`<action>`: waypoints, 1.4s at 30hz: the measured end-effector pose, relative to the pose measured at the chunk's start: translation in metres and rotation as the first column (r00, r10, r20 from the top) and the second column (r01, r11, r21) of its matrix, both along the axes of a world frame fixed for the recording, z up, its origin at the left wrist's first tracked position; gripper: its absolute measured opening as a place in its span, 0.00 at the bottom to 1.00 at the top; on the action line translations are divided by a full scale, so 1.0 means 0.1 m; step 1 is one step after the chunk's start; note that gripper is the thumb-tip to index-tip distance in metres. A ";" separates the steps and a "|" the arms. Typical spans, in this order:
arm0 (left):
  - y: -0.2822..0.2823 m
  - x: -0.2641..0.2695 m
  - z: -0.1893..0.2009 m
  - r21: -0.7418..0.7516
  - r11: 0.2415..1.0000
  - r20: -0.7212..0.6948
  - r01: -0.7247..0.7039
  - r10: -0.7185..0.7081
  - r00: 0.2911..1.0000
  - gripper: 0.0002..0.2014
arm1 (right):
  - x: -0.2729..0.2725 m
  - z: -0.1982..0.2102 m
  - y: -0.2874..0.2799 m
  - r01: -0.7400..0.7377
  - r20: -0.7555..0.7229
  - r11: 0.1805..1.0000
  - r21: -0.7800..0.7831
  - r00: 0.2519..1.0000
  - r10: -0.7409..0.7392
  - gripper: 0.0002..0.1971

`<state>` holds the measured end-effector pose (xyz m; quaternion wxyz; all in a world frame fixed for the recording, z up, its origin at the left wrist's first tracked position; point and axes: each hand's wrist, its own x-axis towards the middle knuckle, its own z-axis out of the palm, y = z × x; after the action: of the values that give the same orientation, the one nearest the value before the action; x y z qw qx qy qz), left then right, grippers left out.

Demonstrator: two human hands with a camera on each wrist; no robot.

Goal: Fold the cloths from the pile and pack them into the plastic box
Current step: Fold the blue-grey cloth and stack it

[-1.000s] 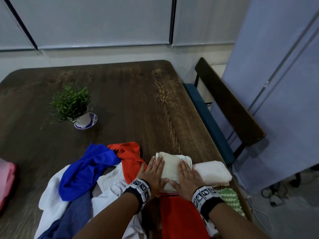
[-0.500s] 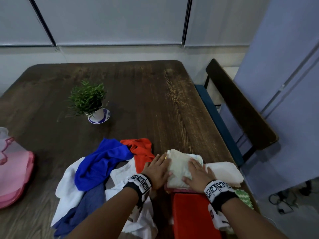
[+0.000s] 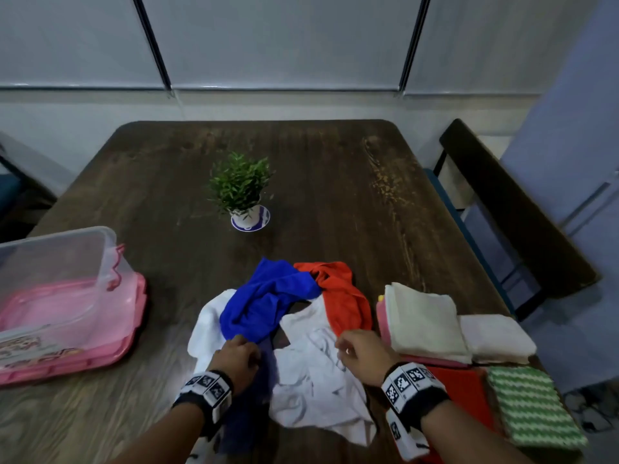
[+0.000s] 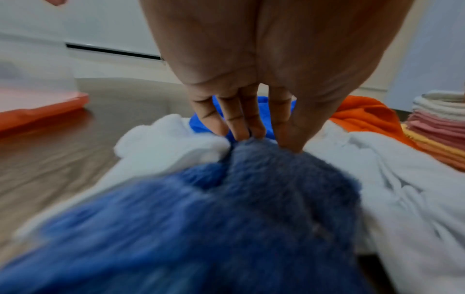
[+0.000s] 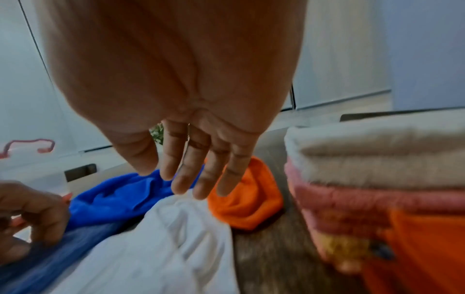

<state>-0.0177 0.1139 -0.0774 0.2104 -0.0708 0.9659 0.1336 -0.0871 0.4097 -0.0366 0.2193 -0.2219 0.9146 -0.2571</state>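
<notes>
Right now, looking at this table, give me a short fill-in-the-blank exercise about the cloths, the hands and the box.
1. The left hand pinches the ____ blue cloth at the near side of the pile.
2. The right hand hovers with relaxed fingers over the ____ cloth.
3. On top of the folded stack lies a ____ cloth.
4. The plastic box stands on its ____ lid.

Missing words: dark; white; cream; pink

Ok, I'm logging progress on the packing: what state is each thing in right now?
Plastic box: open, no cloths inside.
Dark blue cloth: unfolded, gripped by left hand.
White cloth: crumpled.
Folded stack: beside the pile, unpacked.
Right hand: holds nothing.
</notes>
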 end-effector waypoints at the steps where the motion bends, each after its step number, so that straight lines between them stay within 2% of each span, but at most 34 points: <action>1: -0.08 0.08 -0.01 0.006 1.000 0.021 0.022 -0.022 1.000 0.20 | 0.06 -0.06 -0.10 -0.019 0.026 1.000 0.009 0.999 0.019 0.09; 5: -0.27 0.37 -0.05 0.074 0.978 0.171 0.197 -0.207 0.963 0.54 | 0.30 -0.24 -0.41 -0.096 0.122 0.990 0.099 0.989 0.084 0.12; 7: -0.32 0.46 -0.08 0.018 0.959 0.197 0.282 -0.280 0.940 0.58 | 0.38 -0.29 -0.58 -0.111 0.108 0.987 0.120 0.989 0.098 0.13; 9: -0.36 0.46 -0.13 0.008 0.964 0.151 0.267 -0.265 0.952 0.50 | 0.43 -0.29 -0.73 -0.103 0.116 0.987 0.120 0.989 0.089 0.14; 13: -0.47 0.37 -0.05 0.152 0.983 -0.077 0.101 -0.090 0.993 0.15 | 0.50 -0.26 -1.01 -0.094 0.136 0.992 0.084 0.987 0.082 0.15; 15: -0.52 0.32 0.05 0.224 0.974 -0.102 0.022 0.001 0.995 0.10 | 0.53 -0.25 -1.13 -0.079 0.136 0.996 0.036 0.988 0.073 0.15; 16: -0.54 0.29 0.11 0.249 0.968 -0.066 0.025 -0.009 0.998 0.10 | 0.54 -0.23 -1.18 -0.079 0.132 0.997 0.015 0.988 0.076 0.15; 17: -0.55 0.28 0.16 0.244 0.967 0.000 0.076 -0.078 0.997 0.12 | 0.54 -0.23 -1.23 -0.084 0.130 0.996 0.006 0.988 0.083 0.16; 18: -0.56 0.29 0.20 0.215 0.963 0.084 0.161 -0.183 0.980 0.17 | 0.55 -0.22 -1.27 -0.093 0.134 0.996 0.007 0.987 0.092 0.16; 20: -0.56 0.38 0.16 0.106 0.933 0.216 0.343 -0.358 0.908 0.34 | 0.57 -0.24 -1.31 -0.108 0.156 0.994 0.029 0.982 0.102 0.16; 22: -0.58 0.53 0.04 0.036 0.903 0.247 0.429 -0.424 0.871 0.46 | 0.61 -0.27 -1.32 -0.113 0.193 0.991 0.067 0.976 0.098 0.16; 23: -0.60 0.59 -0.03 0.014 0.901 0.231 0.434 -0.426 0.875 0.47 | 0.63 -0.29 -1.31 -0.109 0.207 0.991 0.080 0.974 0.091 0.16; 24: -0.63 0.62 -0.08 0.012 0.908 0.213 0.419 -0.412 0.886 0.44 | 0.65 -0.31 -1.30 -0.102 0.219 0.991 0.084 0.972 0.081 0.16; 26: -0.67 0.61 -0.09 0.067 0.932 0.141 0.357 -0.363 0.921 0.34 | 0.69 -0.30 -1.29 -0.083 0.247 0.994 0.077 0.967 0.062 0.17; 28: -0.67 0.54 -0.05 0.126 0.941 -0.010 0.315 -0.317 0.948 0.21 | 0.72 -0.26 -1.33 -0.091 0.277 0.995 0.033 0.958 0.078 0.21; 31: -0.57 0.42 0.13 0.273 0.930 -0.203 0.248 -0.196 0.959 0.13 | 0.73 -0.16 -1.45 -0.118 0.212 0.992 -0.038 0.969 0.124 0.35; 33: -0.50 0.33 0.32 0.409 0.892 -0.296 0.190 -0.067 0.953 0.08 | 0.69 -0.06 -1.53 -0.050 0.158 0.992 -0.118 0.985 0.069 0.39; 35: -0.48 0.23 0.50 0.498 0.855 -0.354 0.142 0.051 0.934 0.08 | 0.62 0.06 -1.57 0.041 0.088 0.981 -0.189 0.996 -0.024 0.34; 37: -0.53 0.14 0.65 0.518 0.847 -0.390 0.120 0.108 0.914 0.08 | 0.53 0.18 -1.57 0.087 0.033 0.962 -0.258 0.996 -0.081 0.30; 39: -0.62 0.06 0.76 0.502 0.854 -0.409 0.137 0.094 0.908 0.14 | 0.43 0.30 -1.54 0.097 0.000 0.952 -0.289 0.995 -0.102 0.26; 42: -0.77 -0.04 0.87 0.397 0.892 -0.410 0.215 -0.037 0.911 0.23 | 0.34 0.48 -1.48 0.068 -0.038 0.950 -0.306 0.996 -0.083 0.25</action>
<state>-0.0214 0.0370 0.0092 0.0318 0.0703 0.9364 0.3423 -0.0536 0.2618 0.0117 0.1494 -0.2244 0.8772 -0.3972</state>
